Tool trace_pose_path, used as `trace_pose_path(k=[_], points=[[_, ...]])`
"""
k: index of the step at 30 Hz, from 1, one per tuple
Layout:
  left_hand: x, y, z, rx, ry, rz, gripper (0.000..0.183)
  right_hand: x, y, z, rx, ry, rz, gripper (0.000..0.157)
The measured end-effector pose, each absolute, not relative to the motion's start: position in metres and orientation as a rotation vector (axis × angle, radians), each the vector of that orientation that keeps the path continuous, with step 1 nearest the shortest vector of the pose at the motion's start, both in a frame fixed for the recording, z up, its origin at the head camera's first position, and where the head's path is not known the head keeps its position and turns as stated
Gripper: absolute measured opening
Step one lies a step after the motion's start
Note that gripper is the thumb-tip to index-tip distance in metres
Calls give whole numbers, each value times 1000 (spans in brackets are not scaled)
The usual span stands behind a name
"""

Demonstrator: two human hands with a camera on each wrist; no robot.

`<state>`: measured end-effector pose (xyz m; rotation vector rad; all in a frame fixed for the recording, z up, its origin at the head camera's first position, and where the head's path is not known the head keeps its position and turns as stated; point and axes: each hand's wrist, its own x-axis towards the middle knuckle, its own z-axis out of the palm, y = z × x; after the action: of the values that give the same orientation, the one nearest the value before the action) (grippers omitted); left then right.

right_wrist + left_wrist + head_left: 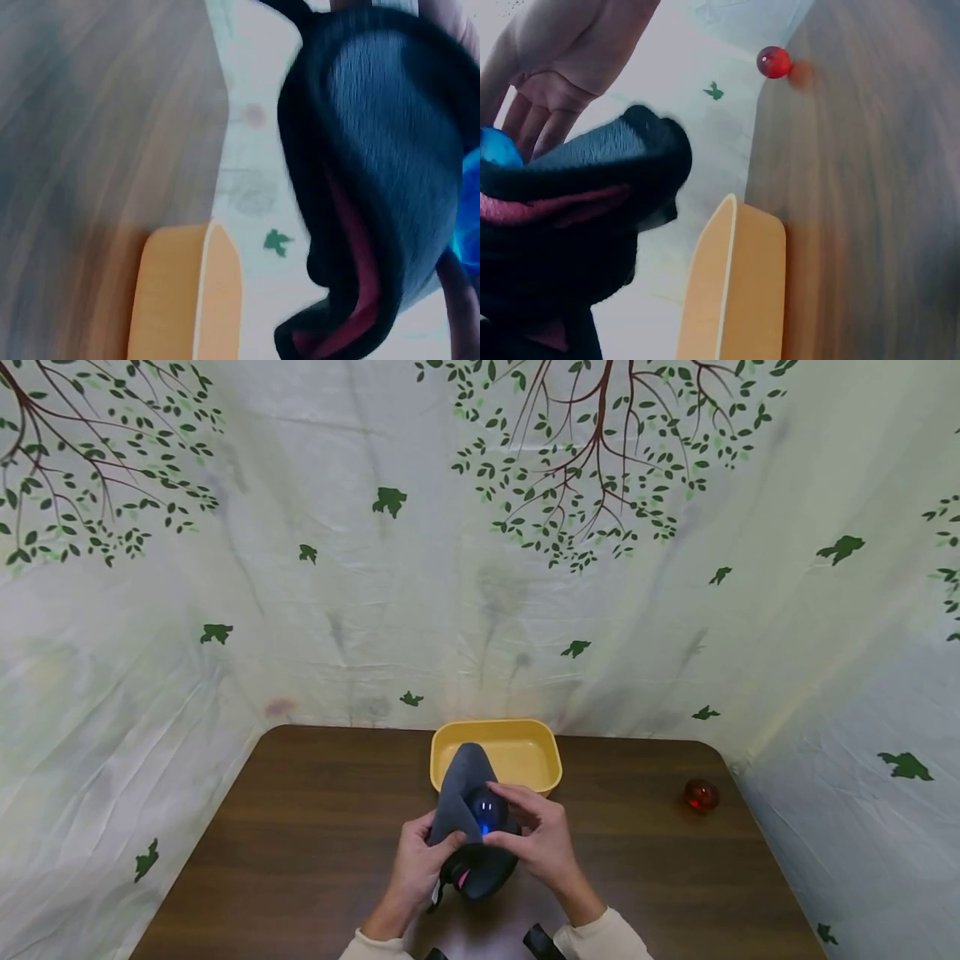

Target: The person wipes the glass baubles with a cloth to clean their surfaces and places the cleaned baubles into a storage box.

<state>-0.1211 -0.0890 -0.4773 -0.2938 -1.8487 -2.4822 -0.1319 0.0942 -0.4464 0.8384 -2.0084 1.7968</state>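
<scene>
Above the table's near middle, my left hand (pixel 414 865) grips a dark grey cloth piece (pixel 459 797) with black edging. Pink lining shows in its folds in both wrist views. A clear blue ball (pixel 487 808) lies against the grey cloth, lit bright at its lower side. The thumb and fingers of my right hand (pixel 547 841) pinch this ball from the right. In the right wrist view the cloth (pixel 397 127) covers most of the ball (pixel 471 214). A thin black strap hangs from the cloth beside my left hand.
Just beyond the hands, a yellow rectangular tub (pixel 553 758) stands at the back edge of the brown wooden table (pixel 315 827). A clear red ball (pixel 701 795) rests near the table's right edge. A leaf-printed white curtain (pixel 420 585) hangs behind and at both sides.
</scene>
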Motion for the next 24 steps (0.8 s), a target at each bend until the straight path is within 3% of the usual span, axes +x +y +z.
trace_pose_path(k=[7,13,16,24], points=[[-121,-89,-479,-363,-1893,-2309,16,-130,85,-464,533,-2072,1886,46],[-122,-91,-478,-330,-1975,-2193,23,-129,84,-463,458,-2081,1990,44],[-122,-91,-477,-297,-1981,-2208,25,-131,88,-461,519,-2125,2022,46],[-121,-93,-477,-293,-1778,-2468,24,-144,103,-453,993,-2143,1908,57]])
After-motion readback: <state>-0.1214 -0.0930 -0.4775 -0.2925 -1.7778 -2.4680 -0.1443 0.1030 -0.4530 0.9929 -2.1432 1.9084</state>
